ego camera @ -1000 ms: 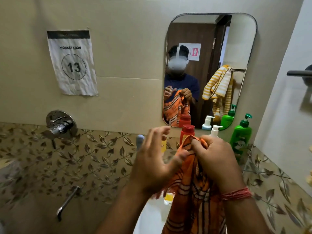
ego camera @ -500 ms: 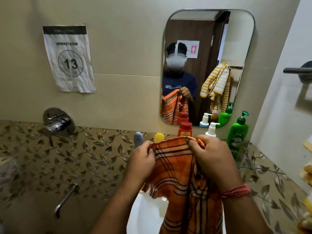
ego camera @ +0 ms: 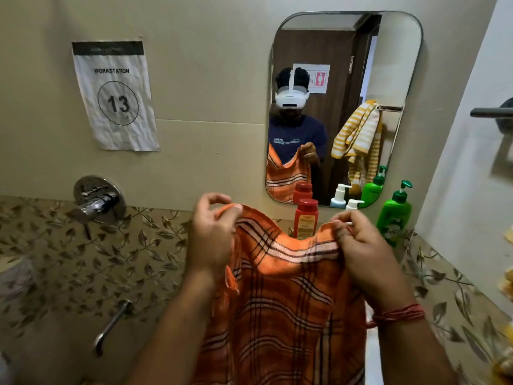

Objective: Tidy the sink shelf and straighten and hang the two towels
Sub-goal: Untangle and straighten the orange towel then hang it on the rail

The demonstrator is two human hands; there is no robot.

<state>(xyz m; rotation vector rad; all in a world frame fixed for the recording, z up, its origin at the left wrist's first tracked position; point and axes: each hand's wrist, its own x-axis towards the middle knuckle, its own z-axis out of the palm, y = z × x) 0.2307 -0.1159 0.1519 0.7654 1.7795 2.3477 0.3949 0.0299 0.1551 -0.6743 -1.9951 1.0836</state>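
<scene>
- Spreading across the lower centre of the frame, the orange checked towel (ego camera: 280, 301) hangs from both hands, its top edge sagging between them and its length dropping out of the bottom of the frame.
- Filling the upper right, the mirror (ego camera: 394, 51) on the beige wall reflects the person with the orange cloth, and a yellow striped towel (ego camera: 358, 134) draped in a bunch over a rail.
- Pinned at the upper left of the frame, a creased paper sign (ego camera: 113, 95) reads WORKSTATION 13.
- At the right of centre, the right hand (ego camera: 369, 254) has its fingers (ego camera: 342, 232) curled and pinching the towel's right top corner; a red thread band sits on its wrist.
- At the centre, the left hand (ego camera: 212, 234) pinches the left top corner between thumb and forefinger, the other fingers loosely curled above it.
- At the right, just under the mirror's lower corner, a green pump bottle (ego camera: 395, 215) stands upright on the sink shelf.
- Between the two hands, behind the towel's sagging edge, a red bottle (ego camera: 306, 218) stands upright.
- At the left, a chrome tap valve (ego camera: 97, 201) sits on the wall above the leaf-patterned tiles, with a spout (ego camera: 111, 326) lower down.
- Just beside the right hand's fingers, a white pump top (ego camera: 354, 204) shows, its bottle hidden.
</scene>
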